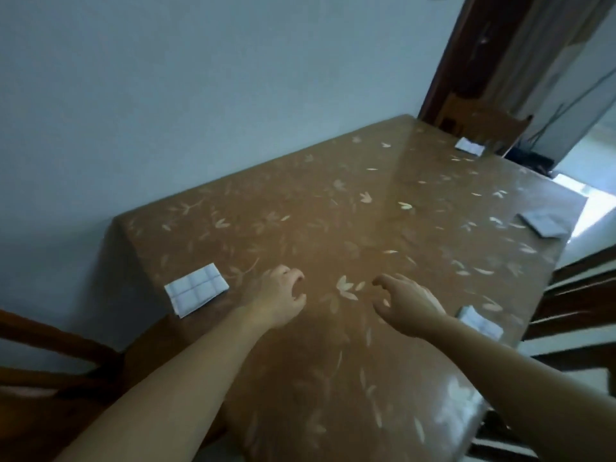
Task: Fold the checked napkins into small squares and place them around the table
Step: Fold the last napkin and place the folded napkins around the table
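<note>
Both hands hover over the near half of the table [333,228], apart from each other and holding nothing. The left hand [283,295] and the right hand [410,305] have loosely curled fingers, and whether either one touches the cloth cannot be told.

Four folded checked napkins lie around the table. The left-edge napkin [196,290] sits at the table's left side, and the far-end napkin [470,146] at its far end. The right-edge napkin [541,225] is midway along the table's right side. The near-right napkin [480,321] lies at the same side closer in, partly hidden behind the right wrist.

The laying-out looks close to done, so the step in hand is probably a last check and tidy. To do it well, the person should square each napkin to the table edge nearest it and press its layers flat so that no fold springs open. The left-edge napkin lies skewed and its near corner appears to reach the table's edge. It should be slid inward with flat fingers, not pinched, so that the folds hold.
</note>
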A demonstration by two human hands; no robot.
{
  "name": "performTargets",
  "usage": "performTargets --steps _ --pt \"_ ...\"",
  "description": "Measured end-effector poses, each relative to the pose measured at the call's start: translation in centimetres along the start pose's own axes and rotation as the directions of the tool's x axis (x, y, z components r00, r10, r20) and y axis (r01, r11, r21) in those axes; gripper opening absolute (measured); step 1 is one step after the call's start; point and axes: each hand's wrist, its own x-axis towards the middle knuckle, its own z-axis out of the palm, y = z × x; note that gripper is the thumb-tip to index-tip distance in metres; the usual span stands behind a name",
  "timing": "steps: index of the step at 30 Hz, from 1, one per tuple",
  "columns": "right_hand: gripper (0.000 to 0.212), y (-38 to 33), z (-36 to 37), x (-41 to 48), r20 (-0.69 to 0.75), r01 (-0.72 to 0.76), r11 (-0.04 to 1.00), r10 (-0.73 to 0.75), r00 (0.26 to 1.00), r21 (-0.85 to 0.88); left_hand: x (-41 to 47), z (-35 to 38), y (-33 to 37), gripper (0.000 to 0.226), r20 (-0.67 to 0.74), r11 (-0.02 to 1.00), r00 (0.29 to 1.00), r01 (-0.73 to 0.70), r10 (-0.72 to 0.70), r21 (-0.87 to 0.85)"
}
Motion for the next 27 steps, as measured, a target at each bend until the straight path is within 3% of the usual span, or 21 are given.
performTargets --steps 7,10,14,20,27 --pt "0.044 11.5 0.0 -11.3 -0.021 -0.012 0.996 0.014 1.0 0.093 -7.8 5.1 15.6 0.037 -0.011 1.0 1.0 0.009 -0.009 -0.004" --pt "0.044 17.2 -0.8 -16.5 -0.024 -0.049 0.99 0.053 0.998 0.134 -10.5 6.8 22.0 0.038 0.03 0.999 0.999 0.013 -0.012 -0.033" --pt "0.042 23.1 -3.9 -19.5 -0.057 -0.13 0.962 0.147 0.987 0.238 -11.8 7.1 28.5 0.036 -0.016 0.996 1.0 0.006 -0.007 -0.086" --pt "0.041 26.9 -5.1 -18.0 -0.077 -0.089 0.952 0.116 0.99 0.293 -9.9 8.8 32.6 0.034 -0.062 0.987 0.996 0.061 -0.07 -0.149" --pt "0.041 29.8 -3.1 -10.2 -0.008 -0.037 0.966 0.04 0.999 0.257 -3.0 13.2 32.5 0.026 -0.073 0.933 0.979 0.158 -0.191 -0.324"
